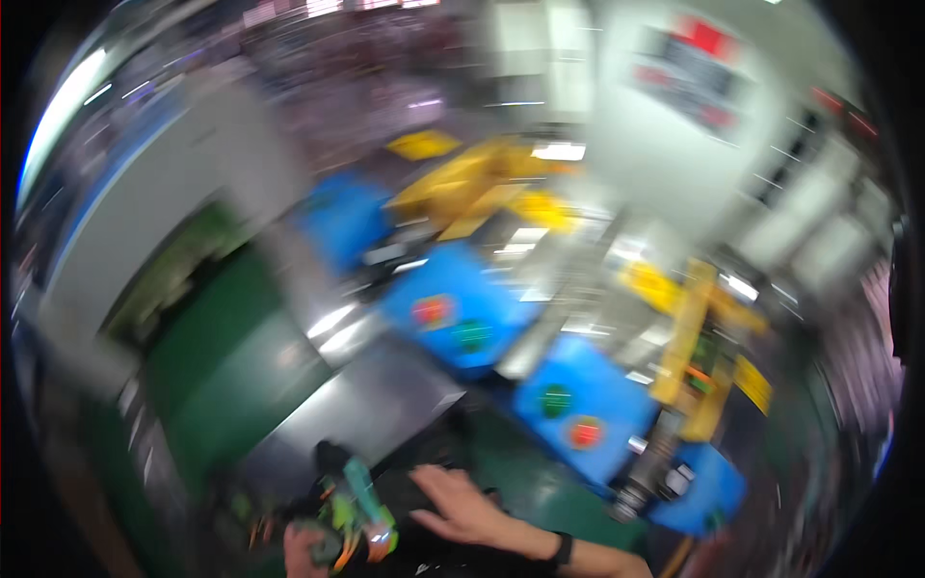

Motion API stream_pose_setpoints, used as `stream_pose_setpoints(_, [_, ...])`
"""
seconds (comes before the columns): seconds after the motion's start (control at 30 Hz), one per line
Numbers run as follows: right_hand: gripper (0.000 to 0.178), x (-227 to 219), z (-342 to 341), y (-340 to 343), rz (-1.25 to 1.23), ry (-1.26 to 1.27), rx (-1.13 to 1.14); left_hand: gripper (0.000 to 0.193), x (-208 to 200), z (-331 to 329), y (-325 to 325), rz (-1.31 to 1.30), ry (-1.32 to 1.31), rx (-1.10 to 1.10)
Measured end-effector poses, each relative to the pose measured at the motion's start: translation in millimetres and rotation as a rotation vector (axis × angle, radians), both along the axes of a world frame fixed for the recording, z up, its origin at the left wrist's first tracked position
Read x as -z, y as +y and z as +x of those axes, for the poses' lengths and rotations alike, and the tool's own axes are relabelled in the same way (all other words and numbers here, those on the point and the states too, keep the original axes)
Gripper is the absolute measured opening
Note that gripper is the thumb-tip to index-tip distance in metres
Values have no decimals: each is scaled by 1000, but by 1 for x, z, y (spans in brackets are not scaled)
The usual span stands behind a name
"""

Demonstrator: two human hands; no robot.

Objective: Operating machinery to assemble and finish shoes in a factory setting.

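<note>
Strong motion smear covers the picture. My left hand (304, 549) is at the lower edge, closed round part of a teal, green and orange object (358, 501); its kind is too blurred to tell. Just right of that object, my right hand (464, 509) is held out with thumb and fingers apart, and nothing shows in it. A dark band circles my right wrist. In front of both hands lies a grey metal surface (361, 414).
Blue machine panels (462, 289) with red and green round buttons stand ahead and to the right, beside yellow parts (684, 337) and metal parts. A pale machine housing (145, 202) rises at left. Green floor (226, 376) shows between. A white cabinet (665, 164) stands behind.
</note>
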State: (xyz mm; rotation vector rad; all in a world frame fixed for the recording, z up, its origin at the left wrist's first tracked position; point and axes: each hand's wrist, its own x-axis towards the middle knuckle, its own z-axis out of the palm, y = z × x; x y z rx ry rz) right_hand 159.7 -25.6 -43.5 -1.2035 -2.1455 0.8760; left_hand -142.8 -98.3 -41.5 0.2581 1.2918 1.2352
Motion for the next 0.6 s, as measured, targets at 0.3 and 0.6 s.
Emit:
stream_pose_setpoints(0.3, [72,24,-97,6,-615,141,-313,67,78,-83,10,-79,987,64])
stream_pose_setpoints(0.6, [94,99,-314,-8,-621,-13,-219,76,89,-212,-49,-214,1189,-414])
